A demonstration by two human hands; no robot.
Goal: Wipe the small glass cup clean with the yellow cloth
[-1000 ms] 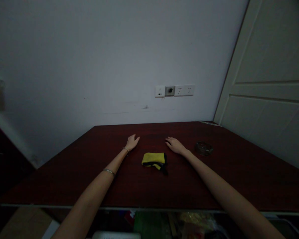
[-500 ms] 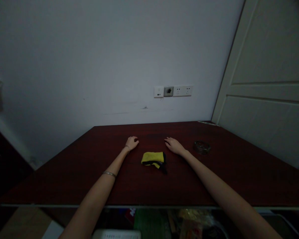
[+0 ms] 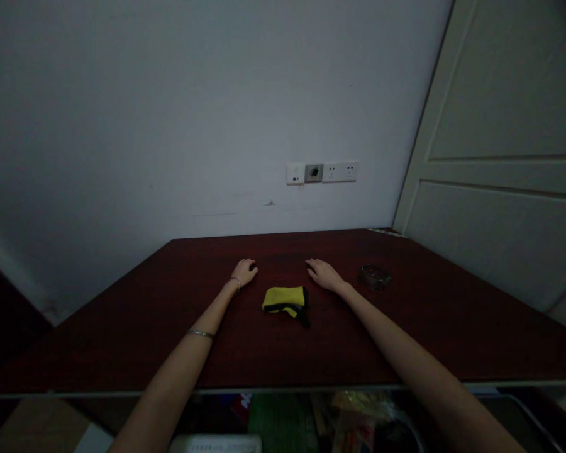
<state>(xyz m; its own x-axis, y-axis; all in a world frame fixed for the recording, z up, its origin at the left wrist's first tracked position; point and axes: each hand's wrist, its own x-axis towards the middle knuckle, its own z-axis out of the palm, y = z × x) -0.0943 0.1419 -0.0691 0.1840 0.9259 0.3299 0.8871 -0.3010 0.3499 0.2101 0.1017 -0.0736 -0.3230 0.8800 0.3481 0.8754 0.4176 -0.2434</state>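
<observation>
Yellow cloth with black edging, one piece, loosely folded; lies mid-desk, between your forearms, its dark end trailing toward the front edge of the desk. Handling, by judgement: light, soft, limp, hardly slippery, not fragile; likely to unfold if lifted by one layer. Best hold for you: a pinch through all layers at the yellow fold facing the far edge, or a hand at each side.

Left hand: on the desk toward the far edge, fingers part curled, a gap at the thumb, nothing seen in hold. Bangle on your forearm, thin band at the wrist.

Right hand: palm down, fingers extended and slightly spread, no object in hold; near the cloth, apart from it.

Glass dish, one: toward the right edge, just beyond your right wrist; judged breakable, in the way of a wide rightward sweep.

Pale strip: far right corner. Wall sockets: above the far edge. Green item and white item: below the front edge.
</observation>
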